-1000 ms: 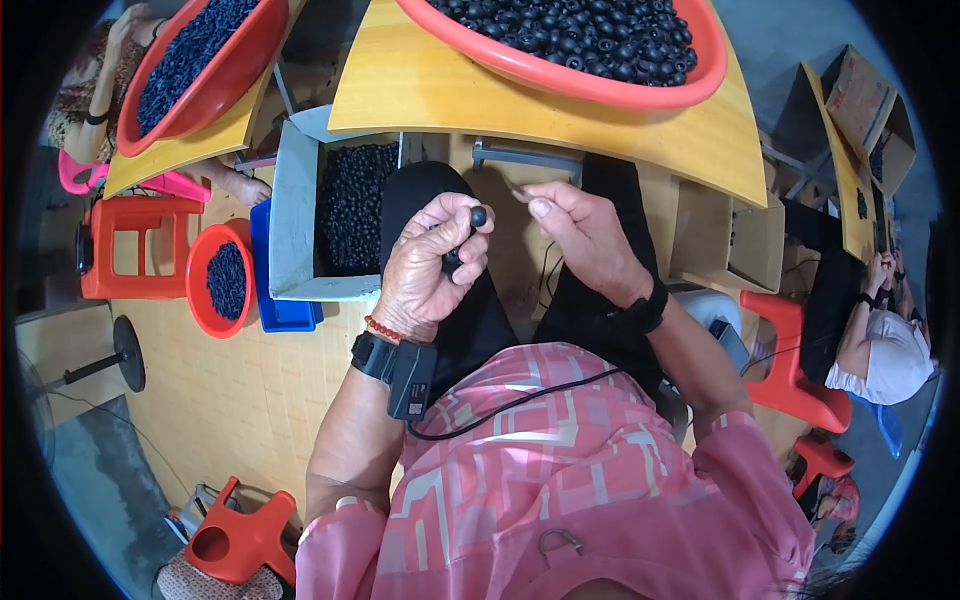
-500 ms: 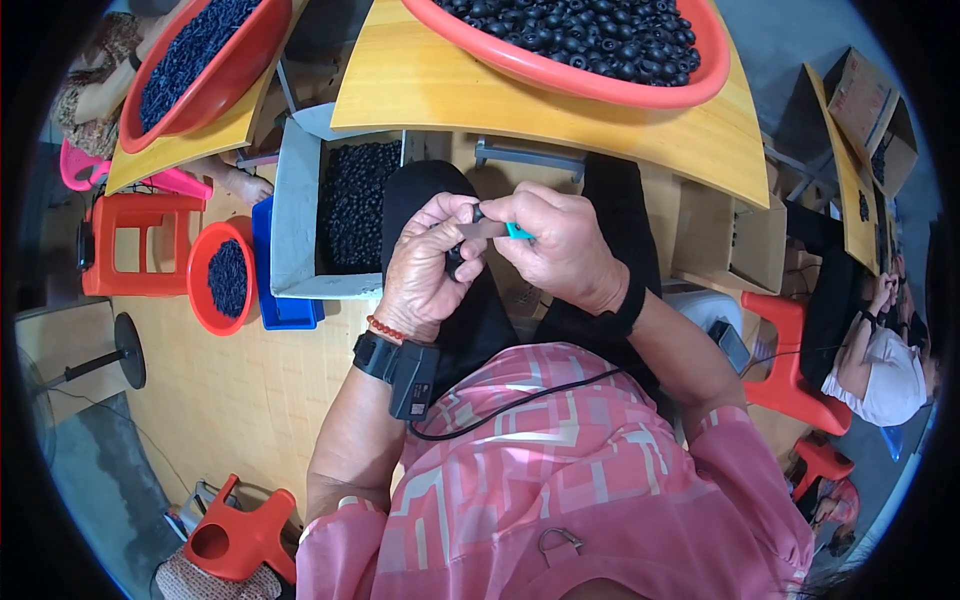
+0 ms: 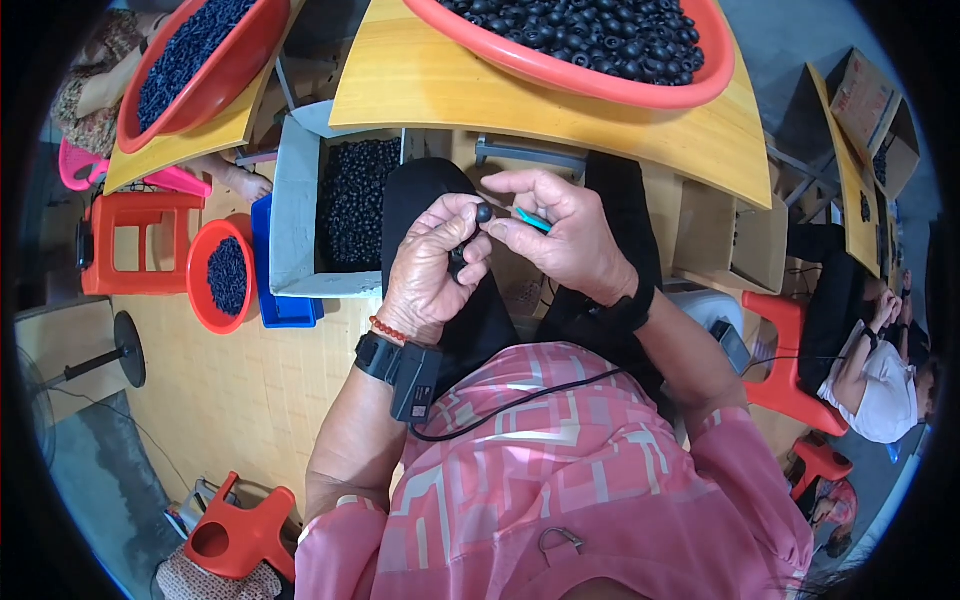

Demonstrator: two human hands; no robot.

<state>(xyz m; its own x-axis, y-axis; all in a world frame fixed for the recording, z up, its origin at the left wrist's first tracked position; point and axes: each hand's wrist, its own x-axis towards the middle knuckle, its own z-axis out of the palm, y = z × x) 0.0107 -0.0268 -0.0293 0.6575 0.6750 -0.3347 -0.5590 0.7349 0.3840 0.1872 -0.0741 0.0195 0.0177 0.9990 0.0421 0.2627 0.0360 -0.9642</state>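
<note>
In front of my knees, my left hand [image 3: 436,250] pinches a small round black rubber-looking part [image 3: 484,213] between thumb and forefinger. Another dark piece [image 3: 458,262] is tucked in its curled fingers. Close by on the right, my right hand [image 3: 565,235] holds a small knife with a teal handle [image 3: 533,220]. Its thin blade points toward the black part, and the right forefinger is lifted off it. Whether the blade tip touches the part, I cannot tell.
Ahead, a red basin [image 3: 715,85] of black ring-like parts stands on the yellow table [image 3: 400,85]. Below is a grey-white box [image 3: 296,225] of black parts, beside a blue tray [image 3: 264,270] and a small red bowl [image 3: 200,275]. A cardboard box [image 3: 705,235] is at right. Other people sit at both sides.
My right hand has drawn slightly right, away from my left, its forefinger now raised and the knife tilted. The round part shows more fully in my left fingertips.
</note>
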